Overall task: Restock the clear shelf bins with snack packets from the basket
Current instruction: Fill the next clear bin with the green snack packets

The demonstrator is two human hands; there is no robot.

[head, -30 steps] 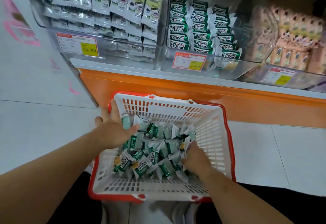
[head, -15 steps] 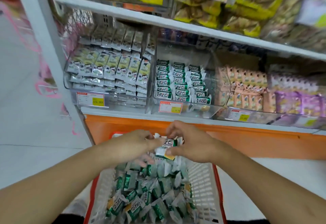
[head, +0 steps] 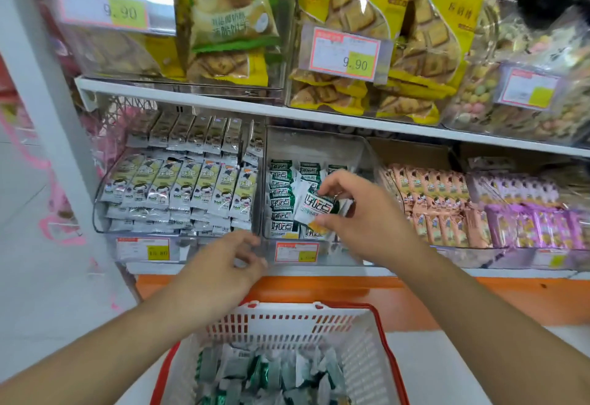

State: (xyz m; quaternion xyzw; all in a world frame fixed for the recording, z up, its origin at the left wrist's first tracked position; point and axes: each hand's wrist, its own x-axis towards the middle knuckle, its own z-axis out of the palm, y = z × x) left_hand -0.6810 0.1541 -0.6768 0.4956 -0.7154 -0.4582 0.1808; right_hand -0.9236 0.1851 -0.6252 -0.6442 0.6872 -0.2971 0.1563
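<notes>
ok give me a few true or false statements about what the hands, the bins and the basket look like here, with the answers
1. The right hand holds a green and white packet at the middle clear bin. True.
2. The left hand grips a packet too. False: nothing shows in it; it hangs by the bin fronts.
3. The basket is emptied out. False: packets still lie in it.
4. The bin with pink packets sits right of the middle bin. True.
5. The upper shelf tags read 15.80. False: they read 9.90.
</notes>
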